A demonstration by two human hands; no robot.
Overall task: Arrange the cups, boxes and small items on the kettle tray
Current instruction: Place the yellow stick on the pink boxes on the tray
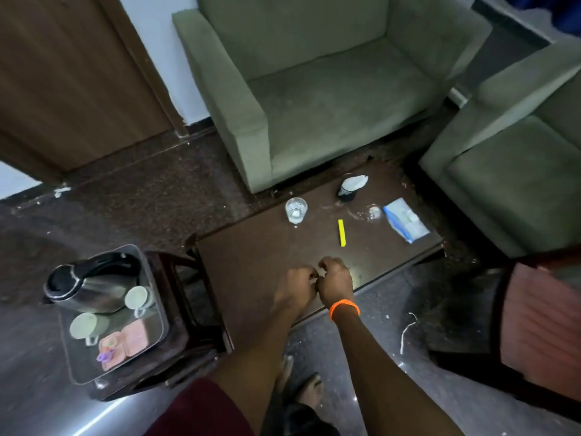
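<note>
Dark coffee table (251, 262) fronts green armchairs (314, 89); both hands, left (297, 283) and right (336, 278), curled, knuckles together, apparently empty.

We have only 1 view, from a camera worn on the head, looking forward and steeply down. Its wide angle bends the edges. Both forearms reach away from us into the middle, over the near end of a dark coffee table (270, 247). The tray (158, 313) sits low at the left, an armchair (314, 99) stands far at the top, and bare feet show at the bottom.
</note>
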